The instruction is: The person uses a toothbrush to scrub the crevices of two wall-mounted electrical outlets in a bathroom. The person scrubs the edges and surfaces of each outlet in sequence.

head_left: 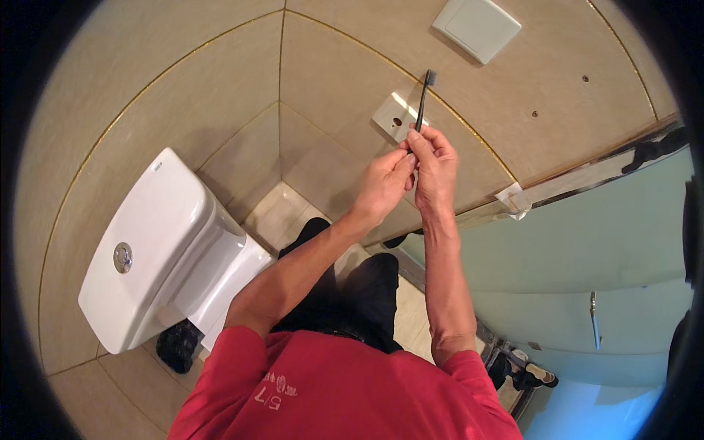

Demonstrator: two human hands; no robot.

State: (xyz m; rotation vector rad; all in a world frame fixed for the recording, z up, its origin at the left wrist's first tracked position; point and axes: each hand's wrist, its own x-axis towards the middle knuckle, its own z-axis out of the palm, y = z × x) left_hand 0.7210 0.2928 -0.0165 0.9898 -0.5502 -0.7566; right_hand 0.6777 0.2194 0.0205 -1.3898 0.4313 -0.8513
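A thin black toothbrush (422, 106) is held out in front of me, bristle end up and slanting slightly right. My right hand (437, 167) is closed around its handle, thumb and fingers pinching it just below the neck. Against it, my left hand (384, 183) is closed too, its fingertips at the lower end of the handle, which the fingers mostly hide. Behind the brush, a white wall plate (389, 117) with a dark hole is fixed on the beige tiled wall.
On the left stands a white toilet tank (147, 242) with a round chrome flush button (123, 257). Below it lies a dark bundle (177, 346). A frosted glass door (557, 249) with a metal handle (595, 320) fills the right side. A white switch plate (477, 31) sits high on the wall.
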